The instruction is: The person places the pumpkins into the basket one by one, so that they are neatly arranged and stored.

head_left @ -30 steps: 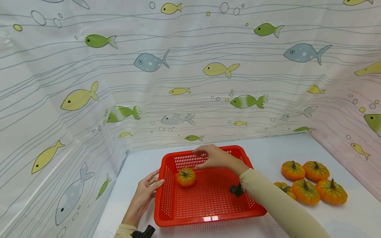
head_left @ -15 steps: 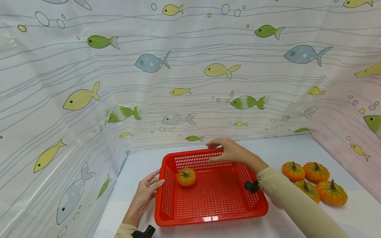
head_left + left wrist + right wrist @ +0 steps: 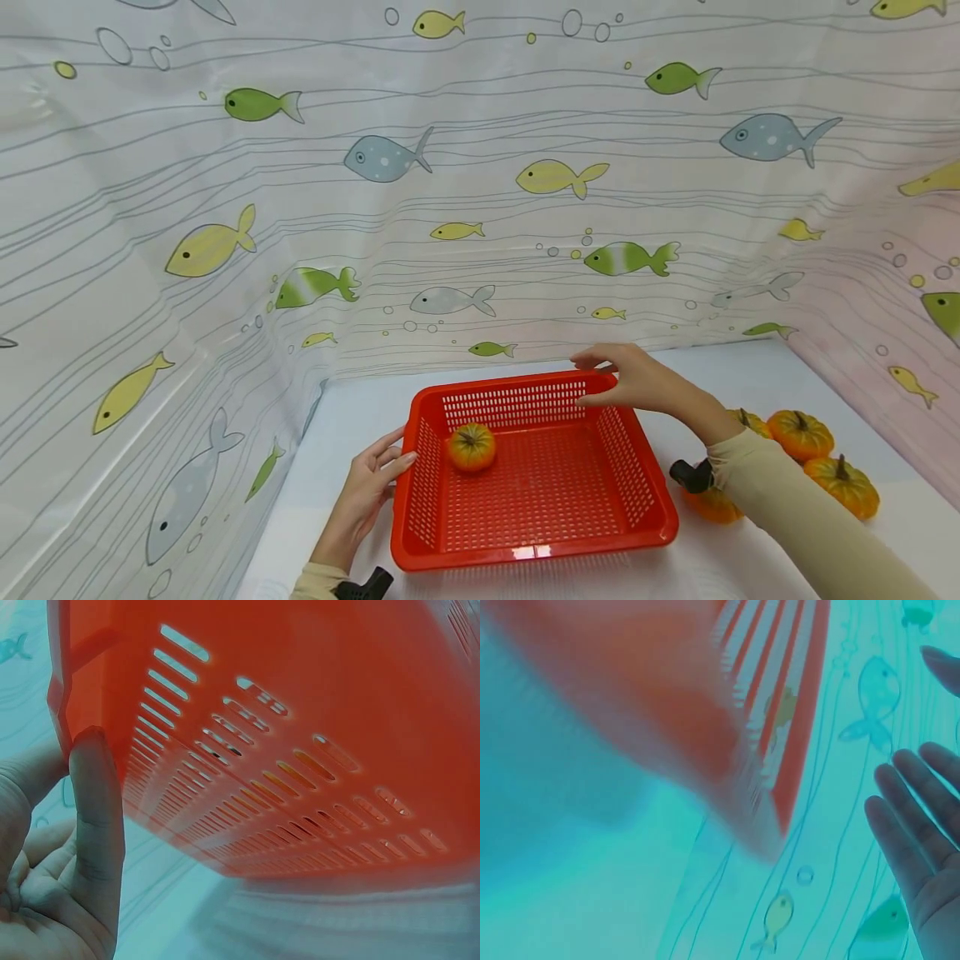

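Note:
My left hand [image 3: 372,475] holds the left rim of a red plastic basket [image 3: 534,552], thumb over the edge and fingers outside. In the left wrist view the thumb and a finger [image 3: 97,817] pinch that rim beside the slotted wall. One small orange and green pumpkin [image 3: 472,447] sits inside the basket, toward its left wall. My right hand [image 3: 637,379] hovers over the back right corner of the basket with nothing in it. The right wrist view shows its fingers [image 3: 900,832] spread and relaxed, apart from the blurred basket wall [image 3: 780,735].
Several more pumpkins lie on the white table [image 3: 360,417] right of the basket, such as one at the back [image 3: 801,435] and one nearer [image 3: 842,485]; my right forearm [image 3: 795,500] hides part of the group. A fish-patterned curtain [image 3: 480,192] hangs around the table.
My right hand has moved right, from beside the pumpkin inside the basket to the back right corner, its forearm now covering more of the pumpkin group. The left hand keeps its grip on the rim.

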Demonstrator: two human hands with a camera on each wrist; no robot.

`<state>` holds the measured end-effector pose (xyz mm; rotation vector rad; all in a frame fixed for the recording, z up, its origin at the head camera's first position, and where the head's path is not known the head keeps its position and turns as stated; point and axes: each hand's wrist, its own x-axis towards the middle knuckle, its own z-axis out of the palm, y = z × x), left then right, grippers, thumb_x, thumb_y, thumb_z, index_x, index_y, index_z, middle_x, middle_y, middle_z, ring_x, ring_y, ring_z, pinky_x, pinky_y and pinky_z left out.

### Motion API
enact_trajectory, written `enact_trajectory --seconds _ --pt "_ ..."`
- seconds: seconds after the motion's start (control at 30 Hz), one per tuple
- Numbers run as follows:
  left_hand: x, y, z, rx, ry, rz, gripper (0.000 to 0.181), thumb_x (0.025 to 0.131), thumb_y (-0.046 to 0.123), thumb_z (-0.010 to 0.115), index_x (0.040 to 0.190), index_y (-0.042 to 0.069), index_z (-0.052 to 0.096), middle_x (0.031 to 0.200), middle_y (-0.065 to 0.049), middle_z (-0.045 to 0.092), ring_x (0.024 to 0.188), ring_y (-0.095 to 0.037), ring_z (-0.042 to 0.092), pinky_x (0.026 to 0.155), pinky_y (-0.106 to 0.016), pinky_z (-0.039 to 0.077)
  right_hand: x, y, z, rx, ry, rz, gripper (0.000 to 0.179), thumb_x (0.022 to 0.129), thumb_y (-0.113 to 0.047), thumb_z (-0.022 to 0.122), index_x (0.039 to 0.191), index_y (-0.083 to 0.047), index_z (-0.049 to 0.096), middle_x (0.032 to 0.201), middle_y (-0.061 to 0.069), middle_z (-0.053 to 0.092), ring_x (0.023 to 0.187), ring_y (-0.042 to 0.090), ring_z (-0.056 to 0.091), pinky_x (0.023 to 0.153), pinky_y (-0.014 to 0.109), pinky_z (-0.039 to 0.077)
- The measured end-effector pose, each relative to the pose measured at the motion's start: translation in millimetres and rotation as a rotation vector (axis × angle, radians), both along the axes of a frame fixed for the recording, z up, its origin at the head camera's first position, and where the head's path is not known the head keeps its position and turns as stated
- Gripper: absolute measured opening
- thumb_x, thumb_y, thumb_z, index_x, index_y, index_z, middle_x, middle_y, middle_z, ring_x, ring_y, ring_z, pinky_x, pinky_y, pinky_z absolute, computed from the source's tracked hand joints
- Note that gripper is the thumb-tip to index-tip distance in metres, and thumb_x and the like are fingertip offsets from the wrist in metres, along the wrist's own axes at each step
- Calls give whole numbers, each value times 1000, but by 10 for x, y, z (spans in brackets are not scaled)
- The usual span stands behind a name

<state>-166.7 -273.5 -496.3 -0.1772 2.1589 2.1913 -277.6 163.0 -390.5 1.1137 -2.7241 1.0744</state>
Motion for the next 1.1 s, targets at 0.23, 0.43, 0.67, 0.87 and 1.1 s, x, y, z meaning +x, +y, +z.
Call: enact_trajectory --seconds 0.23,0.43,0.67,0.87,1.1 --pt "5 9 4 -7 6 4 61 97 15 72 153 12 47 95 -2 69 76 -15 74 66 -31 63 54 400 -81 53 22 -97 65 81 -40 89 133 -8 66 127 12 72 114 30 69 96 51 59" --pt "3 20 -4 -12 5 -1 61 98 15 71 154 11 46 95 -1 69 77 -14 73 66 -30 63 121 731 -163 90 32 -179 66 80 -43 89 132 -8 67 124 10 73 111 30 70 94 50 60" --pt "-1 11 -6 -3 7 7 60 98 15 71 153 11 47 96 -2 69 77 -15 74 66 -31 63 198 1014 -277 120 12 -223 66 80 -44 88 130 -6 67 124 12 73 112 33 69 92 50 60" --pt "8 18 -6 -13 26 2 62 98 15 70 154 8 45 96 -2 69 77 -14 74 65 -30 62 233 1204 -369 177 -26 -283 68 80 -44 88 132 -5 67 125 15 72 116 38 66 94 54 59" --pt "7 27 8 -7 29 0 61 98 14 70 154 8 45 95 -2 69 77 -15 74 65 -31 63 295 1455 -478 224 -126 -347 76 81 -45 86 139 -3 61 137 27 62 118 53 61 90 61 58"
